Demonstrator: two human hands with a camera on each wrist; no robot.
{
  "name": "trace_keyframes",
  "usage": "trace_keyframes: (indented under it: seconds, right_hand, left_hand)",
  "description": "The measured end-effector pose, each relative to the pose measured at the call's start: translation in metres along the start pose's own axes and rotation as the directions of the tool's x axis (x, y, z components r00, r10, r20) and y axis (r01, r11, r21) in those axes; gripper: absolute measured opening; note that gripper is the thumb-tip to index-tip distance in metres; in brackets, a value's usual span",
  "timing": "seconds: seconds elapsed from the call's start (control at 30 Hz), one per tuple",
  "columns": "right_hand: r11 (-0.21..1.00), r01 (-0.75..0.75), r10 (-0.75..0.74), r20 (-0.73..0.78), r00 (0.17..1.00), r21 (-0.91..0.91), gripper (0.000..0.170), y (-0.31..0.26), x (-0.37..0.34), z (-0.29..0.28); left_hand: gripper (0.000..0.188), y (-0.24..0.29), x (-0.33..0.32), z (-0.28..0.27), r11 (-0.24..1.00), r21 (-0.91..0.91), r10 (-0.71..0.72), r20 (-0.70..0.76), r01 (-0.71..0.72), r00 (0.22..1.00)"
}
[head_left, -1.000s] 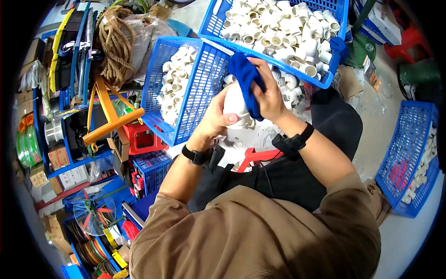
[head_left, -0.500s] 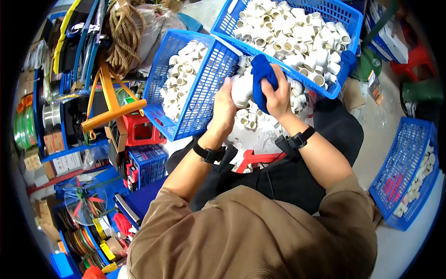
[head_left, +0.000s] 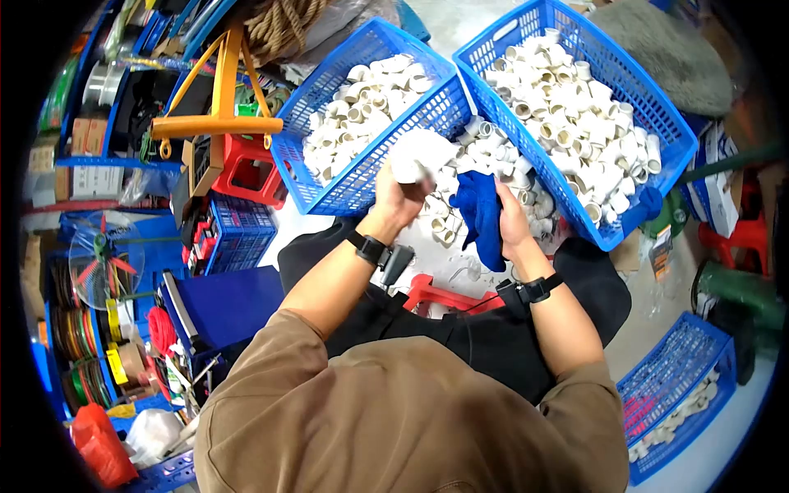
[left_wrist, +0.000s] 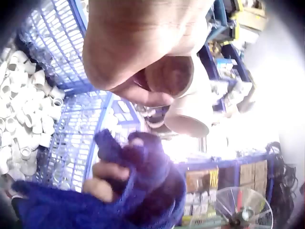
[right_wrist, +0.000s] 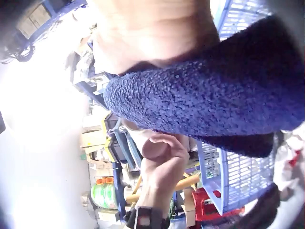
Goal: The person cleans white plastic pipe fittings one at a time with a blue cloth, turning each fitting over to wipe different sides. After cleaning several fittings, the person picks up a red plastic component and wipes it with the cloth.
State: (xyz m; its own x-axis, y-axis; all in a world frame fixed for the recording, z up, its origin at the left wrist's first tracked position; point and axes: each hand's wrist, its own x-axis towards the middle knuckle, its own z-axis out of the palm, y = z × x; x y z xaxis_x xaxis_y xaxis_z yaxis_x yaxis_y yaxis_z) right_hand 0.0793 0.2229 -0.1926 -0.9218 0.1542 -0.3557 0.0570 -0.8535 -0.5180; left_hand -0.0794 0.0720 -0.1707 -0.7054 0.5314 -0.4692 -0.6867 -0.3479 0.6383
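My left hand (head_left: pixel 398 199) grips a white plastic pipe elbow (head_left: pixel 421 153), held up near the front wall of the left crate. In the left wrist view two round openings of the pipe elbow (left_wrist: pixel 189 118) show, with the thumb at one of them. To the right, a blue cloth (head_left: pixel 478 215) hangs from my right hand (head_left: pixel 514 220), pinched between thumb and fingers. The cloth (right_wrist: pixel 205 98) looks thick and fuzzy in the right wrist view and covers most of the right fingers there. A gap separates the cloth from the pipe elbow in the head view.
White pipe fittings fill the left blue crate (head_left: pixel 306 182) and the right blue crate (head_left: pixel 526 156). More loose fittings (head_left: pixel 444 223) lie between them, before a red stool-like frame (head_left: pixel 448 297). A yellow frame (head_left: pixel 222 123) stands at left, another blue crate (head_left: pixel 682 394) at lower right.
The left hand has drawn the pipe elbow away from the cloth, which earlier lay against it. The right hand and cloth are now lower. The head view has turned, shifting the crates.
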Motion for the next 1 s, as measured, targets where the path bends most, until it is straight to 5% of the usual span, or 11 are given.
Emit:
trace_keyframes:
  seconds: [0.13,0.23,0.27,0.43,0.67,0.7,0.77,0.8,0.83,0.93,1.0]
  right_hand:
    - [0.998,0.012,-0.014,0.042,0.999,0.056,0.059,0.008,0.009,-0.009]
    - [0.994,0.061,-0.067,0.074,0.995,0.086,0.062,0.006,0.020,-0.024]
    - [0.993,0.078,-0.083,0.055,0.995,0.087,0.062,0.006,0.024,-0.025]
    - [0.990,0.071,-0.083,0.096,0.992,0.121,0.062,-0.001,0.030,-0.011]
    - [0.916,0.197,-0.244,0.094,0.965,0.349,0.065,-0.002,0.041,-0.024]
    - [0.912,0.256,-0.250,-0.060,0.966,0.321,0.068,-0.006,0.041,-0.024]
    - [0.864,0.386,-0.408,0.000,0.913,0.324,0.067,-0.018,0.036,-0.022]
    - [0.858,0.439,-0.437,-0.069,0.897,0.266,0.064,-0.023,0.042,-0.036]
    - [0.823,0.420,-0.499,0.135,0.856,0.381,0.061,-0.031,0.041,-0.040]
    - [0.720,0.440,-0.578,0.112,0.809,0.536,0.059,-0.047,0.040,-0.043]
    - [0.736,0.460,-0.542,0.025,0.840,0.496,0.060,-0.044,0.036,-0.065]
  left_hand:
    - [0.047,0.042,0.043,-0.093,0.993,-0.078,0.052,-0.363,-0.086,0.930]
    - [0.057,0.108,0.069,-0.139,0.875,-0.079,0.374,-0.517,-0.478,0.770]
    - [0.072,0.138,0.075,-0.164,0.858,-0.153,0.390,-0.426,-0.490,0.816]
    - [0.102,0.170,0.070,-0.186,0.955,-0.003,0.233,-0.613,-0.297,0.755]
    - [0.047,0.058,0.092,-0.181,0.926,0.373,0.205,-0.620,0.054,0.757]
    - [0.033,0.045,0.093,-0.176,0.867,0.498,0.335,-0.585,0.002,0.738]
    - [0.025,0.023,0.097,-0.175,0.175,0.984,0.753,-0.155,0.031,0.639]
    - [0.022,0.011,0.108,-0.189,-0.157,0.978,0.778,0.208,-0.136,0.593]
    - [0.019,0.004,0.102,-0.171,-0.248,0.946,0.725,0.324,-0.208,0.608]
    - [0.022,-0.030,0.123,-0.178,-0.027,0.982,0.308,0.184,-0.185,0.933]
    - [0.036,-0.059,0.149,-0.205,-0.221,0.974,0.087,0.073,-0.052,0.994]
